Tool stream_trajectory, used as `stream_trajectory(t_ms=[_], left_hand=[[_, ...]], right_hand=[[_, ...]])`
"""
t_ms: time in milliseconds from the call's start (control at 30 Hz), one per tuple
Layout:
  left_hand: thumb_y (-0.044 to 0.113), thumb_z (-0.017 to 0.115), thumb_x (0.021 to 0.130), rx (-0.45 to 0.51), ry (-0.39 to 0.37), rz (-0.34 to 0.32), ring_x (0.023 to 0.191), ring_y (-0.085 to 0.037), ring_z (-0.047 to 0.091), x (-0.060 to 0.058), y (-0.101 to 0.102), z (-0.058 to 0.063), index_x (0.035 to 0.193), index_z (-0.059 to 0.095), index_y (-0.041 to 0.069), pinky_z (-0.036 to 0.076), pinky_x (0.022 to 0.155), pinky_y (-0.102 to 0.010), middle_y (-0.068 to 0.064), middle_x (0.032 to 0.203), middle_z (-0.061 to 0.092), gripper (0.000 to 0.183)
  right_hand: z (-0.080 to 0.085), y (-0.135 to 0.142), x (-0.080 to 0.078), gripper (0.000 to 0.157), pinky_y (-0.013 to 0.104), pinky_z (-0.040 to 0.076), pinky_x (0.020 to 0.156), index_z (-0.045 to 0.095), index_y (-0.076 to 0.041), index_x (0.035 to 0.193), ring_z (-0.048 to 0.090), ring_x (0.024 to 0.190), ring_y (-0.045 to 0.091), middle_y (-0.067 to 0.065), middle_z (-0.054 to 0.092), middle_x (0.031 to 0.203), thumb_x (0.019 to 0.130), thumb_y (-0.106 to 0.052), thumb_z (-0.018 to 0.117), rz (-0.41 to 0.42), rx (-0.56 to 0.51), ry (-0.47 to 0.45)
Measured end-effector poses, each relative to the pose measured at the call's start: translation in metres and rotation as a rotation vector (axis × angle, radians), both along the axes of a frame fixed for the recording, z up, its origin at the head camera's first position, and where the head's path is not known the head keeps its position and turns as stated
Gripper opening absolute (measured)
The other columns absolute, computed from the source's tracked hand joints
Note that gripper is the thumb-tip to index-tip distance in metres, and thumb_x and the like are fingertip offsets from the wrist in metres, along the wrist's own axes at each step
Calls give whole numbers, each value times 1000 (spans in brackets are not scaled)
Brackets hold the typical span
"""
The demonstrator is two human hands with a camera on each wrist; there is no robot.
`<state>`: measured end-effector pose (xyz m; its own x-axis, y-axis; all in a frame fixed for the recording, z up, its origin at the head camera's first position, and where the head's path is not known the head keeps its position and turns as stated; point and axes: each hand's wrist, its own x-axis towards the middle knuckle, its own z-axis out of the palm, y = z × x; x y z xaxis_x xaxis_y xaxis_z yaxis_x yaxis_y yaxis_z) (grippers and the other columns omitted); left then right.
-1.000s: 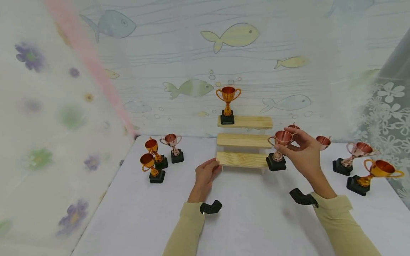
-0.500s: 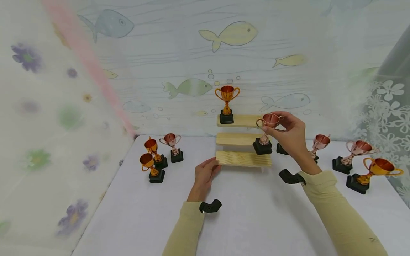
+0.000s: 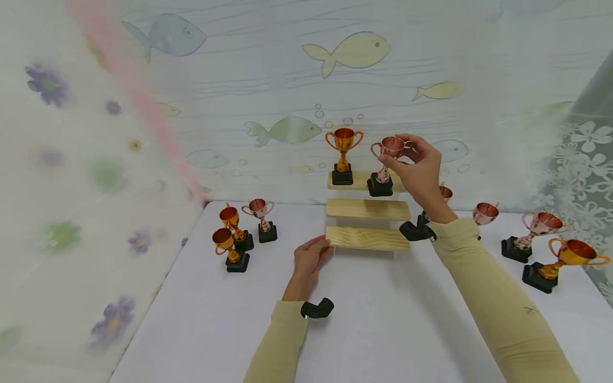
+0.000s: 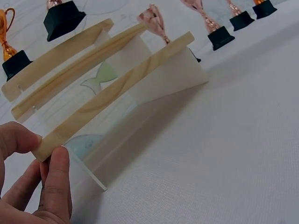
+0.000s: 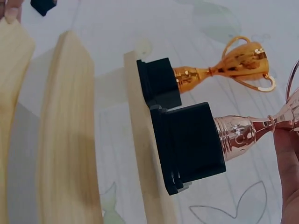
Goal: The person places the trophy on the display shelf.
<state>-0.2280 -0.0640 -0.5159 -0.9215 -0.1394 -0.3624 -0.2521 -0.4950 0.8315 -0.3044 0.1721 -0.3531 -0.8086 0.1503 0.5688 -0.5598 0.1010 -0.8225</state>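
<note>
My right hand (image 3: 417,167) holds a rose-gold trophy cup (image 3: 392,147) by its bowl, upright. Its black base (image 5: 191,144) overlaps the top step in the head view. Left of it, a gold trophy cup (image 3: 344,141) stands on the left end of that top step. The small wooden three-step display stand (image 3: 367,209) has pale wooden treads on clear side panels. My left hand (image 3: 308,263) pinches the left end of the lowest tread (image 4: 112,95) between thumb and fingers. In the left wrist view the held trophy shows only its base (image 4: 63,21).
On the table's left stand two gold trophies (image 3: 223,238) and a rose-gold trophy (image 3: 258,208). At the right are several rose-gold trophies (image 3: 543,223) and a gold trophy (image 3: 577,252), some partly behind my right arm. A fish-print curtain (image 3: 268,64) hangs behind the stand.
My right hand has carried the rose-gold trophy up and to the left, from beside the lowest tread to the top step. The left hand stays on the stand.
</note>
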Motion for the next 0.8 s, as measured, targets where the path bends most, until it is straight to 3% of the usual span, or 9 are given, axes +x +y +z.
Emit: stream_trajectory(t_ms=[267, 533, 800], left_hand=[[-6, 68, 89, -3, -1, 8, 80, -14, 69, 1, 1, 1, 119, 67, -13, 62, 76, -24, -14, 96, 70, 31], [-4, 68, 91, -20, 14, 1, 84, -14, 69, 3, 2, 1, 122, 65, -13, 62, 82, -27, -15, 102, 70, 33], [-5, 68, 90, -21, 2, 2, 82, -14, 69, 3, 0, 2, 120, 66, -12, 62, 78, -24, -15, 101, 70, 31]], right_hand=[[1, -11, -22, 44, 19, 55, 75, 69, 0, 120, 68, 89, 6, -8, 68, 103, 79, 2, 83, 16, 1, 17], [16, -21, -8, 40, 17, 54, 73, 69, 3, 119, 66, 87, 7, -5, 68, 100, 81, 0, 82, 20, 9, -39], [-1, -20, -36, 45, 16, 55, 74, 68, -1, 121, 65, 90, 6, -9, 65, 102, 81, -8, 86, -36, 24, -73]])
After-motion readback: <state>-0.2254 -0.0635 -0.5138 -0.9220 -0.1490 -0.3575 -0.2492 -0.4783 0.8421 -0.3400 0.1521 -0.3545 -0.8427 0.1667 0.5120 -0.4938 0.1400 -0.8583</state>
